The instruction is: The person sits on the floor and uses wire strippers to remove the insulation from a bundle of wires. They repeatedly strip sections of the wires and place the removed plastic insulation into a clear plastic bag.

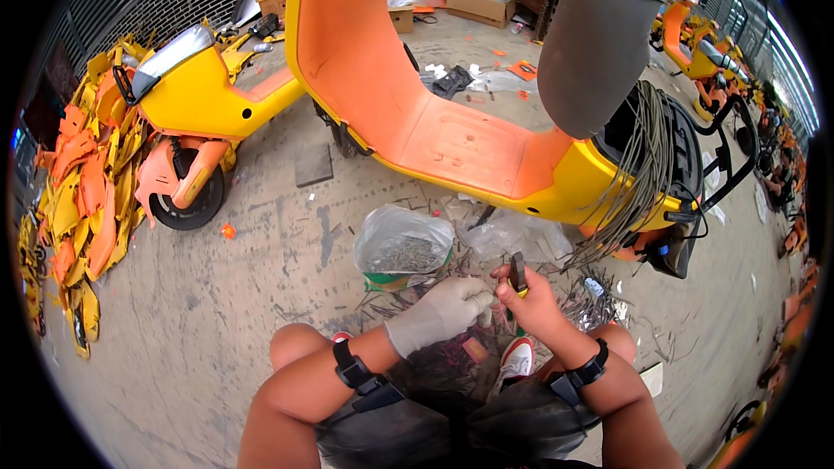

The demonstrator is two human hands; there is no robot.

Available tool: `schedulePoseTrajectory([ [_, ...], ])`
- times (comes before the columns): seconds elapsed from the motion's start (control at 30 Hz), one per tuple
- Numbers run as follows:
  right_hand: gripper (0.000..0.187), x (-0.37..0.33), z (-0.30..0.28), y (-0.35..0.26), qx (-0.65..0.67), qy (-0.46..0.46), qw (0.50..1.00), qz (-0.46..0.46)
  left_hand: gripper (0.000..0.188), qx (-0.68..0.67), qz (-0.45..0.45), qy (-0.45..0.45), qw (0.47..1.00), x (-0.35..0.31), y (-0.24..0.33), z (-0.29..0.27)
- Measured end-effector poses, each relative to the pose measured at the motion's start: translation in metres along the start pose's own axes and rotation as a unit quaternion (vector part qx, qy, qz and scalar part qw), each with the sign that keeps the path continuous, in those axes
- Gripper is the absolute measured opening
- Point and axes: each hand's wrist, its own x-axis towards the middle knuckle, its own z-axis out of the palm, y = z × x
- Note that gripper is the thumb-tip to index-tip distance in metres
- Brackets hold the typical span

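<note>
My left hand (443, 311), in a pale grey glove, is closed in a pinch; whatever lies between its fingertips is too small to make out. Close beside it, nearly touching, my bare right hand (536, 306) is wrapped round pliers (518, 273) with dark jaws pointing up and a yellow grip. Just beyond my left hand stands a green bucket (388, 281) lined with a clear plastic bag, and grey clippings (407, 254) lie inside it. Short dark wire scraps (582, 304) litter the floor around my hands.
An orange and yellow scooter (452, 152) stands across the front, with a bundle of grey cables (641, 156) draped over its rear. Yellow and orange panels (91, 182) are heaped at left. A clear plastic bag (521, 236) lies beyond my right hand. Cardboard boxes (480, 5) stand behind.
</note>
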Motion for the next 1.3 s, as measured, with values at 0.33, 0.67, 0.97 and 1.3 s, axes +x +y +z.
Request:
schedulePoseTrajectory([
  [0.33, 0.034, 0.004, -0.006, 0.001, -0.012, 0.004, 0.999, 0.051, 0.021, 0.026, 0.062, 0.067, 0.996, 0.001, -0.002, -0.004],
  [0.67, 0.043, -0.005, -0.008, 0.013, 0.049, -0.138, 0.981, 0.126, 0.016, -0.008, 0.056, 0.105, 0.993, -0.006, 0.007, -0.021],
  [0.97, 0.032, -0.010, 0.000, 0.017, -0.005, -0.158, 0.984, 0.087, 0.016, -0.001, 0.045, 0.099, 0.994, -0.003, 0.004, -0.013],
  [1.3, 0.037, -0.004, -0.002, 0.027, -0.117, -0.128, 0.985, 0.018, 0.020, 0.100, 0.053, 0.081, 0.990, 0.002, 0.003, -0.005],
])
